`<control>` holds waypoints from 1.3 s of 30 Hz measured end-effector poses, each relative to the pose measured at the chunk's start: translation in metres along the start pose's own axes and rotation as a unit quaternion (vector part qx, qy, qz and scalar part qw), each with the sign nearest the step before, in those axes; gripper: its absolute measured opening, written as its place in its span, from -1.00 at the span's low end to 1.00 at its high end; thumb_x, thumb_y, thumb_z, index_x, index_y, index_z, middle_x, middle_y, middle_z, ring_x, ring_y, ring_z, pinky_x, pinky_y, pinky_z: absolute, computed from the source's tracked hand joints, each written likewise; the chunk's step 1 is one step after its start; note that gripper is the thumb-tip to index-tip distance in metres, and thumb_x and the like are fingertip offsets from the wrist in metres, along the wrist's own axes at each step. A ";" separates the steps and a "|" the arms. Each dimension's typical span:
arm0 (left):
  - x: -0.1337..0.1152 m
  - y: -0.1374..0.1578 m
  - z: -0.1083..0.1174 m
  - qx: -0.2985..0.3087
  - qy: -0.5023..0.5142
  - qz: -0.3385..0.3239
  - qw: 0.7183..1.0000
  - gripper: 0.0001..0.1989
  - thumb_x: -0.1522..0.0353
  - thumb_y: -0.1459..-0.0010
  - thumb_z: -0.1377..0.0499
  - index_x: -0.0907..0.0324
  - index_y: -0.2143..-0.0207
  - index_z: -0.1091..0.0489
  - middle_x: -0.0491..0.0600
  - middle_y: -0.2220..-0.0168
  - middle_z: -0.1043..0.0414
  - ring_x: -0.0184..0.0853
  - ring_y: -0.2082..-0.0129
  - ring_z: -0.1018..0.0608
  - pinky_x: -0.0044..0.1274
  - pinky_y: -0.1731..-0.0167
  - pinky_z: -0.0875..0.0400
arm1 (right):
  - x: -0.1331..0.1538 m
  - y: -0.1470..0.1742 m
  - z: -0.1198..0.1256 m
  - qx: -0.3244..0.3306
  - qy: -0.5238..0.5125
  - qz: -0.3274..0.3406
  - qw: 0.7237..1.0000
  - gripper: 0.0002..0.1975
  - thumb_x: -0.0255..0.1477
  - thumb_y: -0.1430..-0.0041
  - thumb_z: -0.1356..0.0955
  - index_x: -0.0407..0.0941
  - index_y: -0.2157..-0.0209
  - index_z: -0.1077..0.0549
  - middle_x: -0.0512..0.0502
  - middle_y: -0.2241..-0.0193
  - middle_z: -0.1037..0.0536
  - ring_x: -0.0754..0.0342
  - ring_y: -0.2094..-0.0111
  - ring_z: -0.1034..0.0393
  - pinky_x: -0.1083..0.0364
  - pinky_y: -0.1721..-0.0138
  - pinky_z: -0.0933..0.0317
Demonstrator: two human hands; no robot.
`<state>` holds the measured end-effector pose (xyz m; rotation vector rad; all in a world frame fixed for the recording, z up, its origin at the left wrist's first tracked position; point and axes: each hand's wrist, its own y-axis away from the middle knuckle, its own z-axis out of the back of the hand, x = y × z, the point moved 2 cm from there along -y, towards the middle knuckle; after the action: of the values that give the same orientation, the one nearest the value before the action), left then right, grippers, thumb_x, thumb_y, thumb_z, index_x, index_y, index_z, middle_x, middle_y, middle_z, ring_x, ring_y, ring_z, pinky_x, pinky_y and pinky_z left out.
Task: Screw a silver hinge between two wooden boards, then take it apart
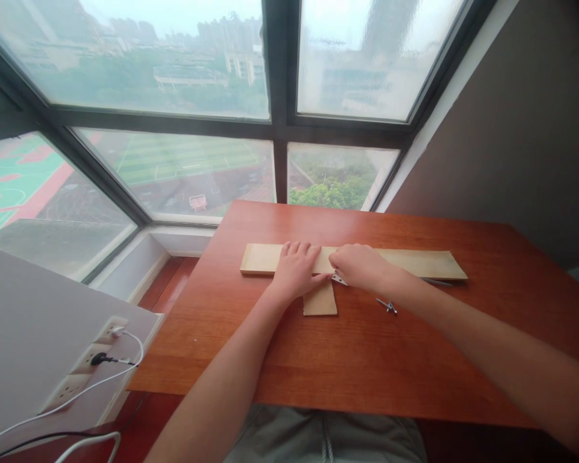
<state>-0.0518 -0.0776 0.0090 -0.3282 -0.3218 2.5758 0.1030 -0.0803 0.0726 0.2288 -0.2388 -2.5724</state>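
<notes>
A long pale wooden board (pixel 417 262) lies across the table. My left hand (pixel 296 267) rests flat on it, fingers stretched out, with the thumb reaching toward a small metal plate with holes (pixel 338 279). A short piece of wood (pixel 320 303) extends from the board's near side, partly under my left hand. My right hand (pixel 357 265) is closed over the board beside the plate; whatever its fingers grip is hidden. To the right of the short piece lie several loose screws (pixel 388 307). A thin dark rod-like item (pixel 437 282) shows along the board's near edge, partly behind my right forearm.
The brown wooden table (pixel 222 350) stands against large windows with dark frames (pixel 280 109). On the left, a low wall carries power sockets (pixel 110 329) with a white cable (pixel 91 386) and a black plug (pixel 99 359). A grey wall (pixel 511 128) slopes at the right.
</notes>
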 end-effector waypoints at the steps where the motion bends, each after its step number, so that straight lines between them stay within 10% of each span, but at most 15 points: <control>1: 0.000 0.000 0.000 0.000 0.001 0.000 1.000 -0.42 -0.02 -0.11 -0.18 0.10 -0.07 -0.28 0.11 -0.01 -0.35 -0.05 -0.04 -0.34 -0.24 -0.15 -0.05 | -0.001 0.001 0.001 -0.005 -0.001 0.002 1.000 -0.83 -0.47 -0.14 -0.28 -0.14 0.37 -0.53 -0.22 0.34 -0.61 -0.10 0.30 -0.51 0.10 0.49 -0.08; 19: -0.010 -0.002 0.005 -0.054 0.088 -0.042 0.994 -0.48 0.06 -0.14 -0.21 0.14 -0.07 -0.32 0.15 -0.15 -0.30 -0.06 -0.15 -0.31 -0.20 -0.17 -0.12 | -0.027 0.024 0.006 -0.068 -0.121 -0.013 0.990 -0.83 -0.44 -0.13 -0.28 -0.07 0.40 -0.53 -0.03 0.41 -0.61 0.09 0.37 -0.45 0.15 0.38 -0.09; 24: -0.022 -0.004 0.004 -0.005 0.172 -0.125 0.977 -0.84 0.27 -0.25 -0.14 0.13 0.21 -0.45 -0.01 0.18 -0.51 -0.25 0.15 -0.51 -0.44 0.10 -0.34 | -0.023 0.026 0.007 -0.082 -0.166 -0.012 0.983 -0.82 -0.47 -0.10 -0.28 -0.06 0.40 -0.55 -0.01 0.40 -0.61 0.10 0.36 -0.46 0.16 0.36 -0.10; 39: -0.030 -0.001 0.010 0.014 0.114 -0.128 0.985 -0.78 0.34 -0.24 -0.07 0.16 0.45 -0.42 -0.03 0.42 -0.48 -0.31 0.38 -0.47 -0.52 0.37 -0.26 | -0.016 0.028 0.008 -0.064 -0.166 -0.019 0.984 -0.80 -0.47 -0.11 -0.29 -0.05 0.39 -0.58 -0.02 0.41 -0.62 0.08 0.35 -0.47 0.16 0.39 -0.09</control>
<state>-0.0292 -0.0943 0.0235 -0.5313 -0.2276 2.2617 0.1294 -0.0943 0.0880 -0.2488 -0.1897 -2.6399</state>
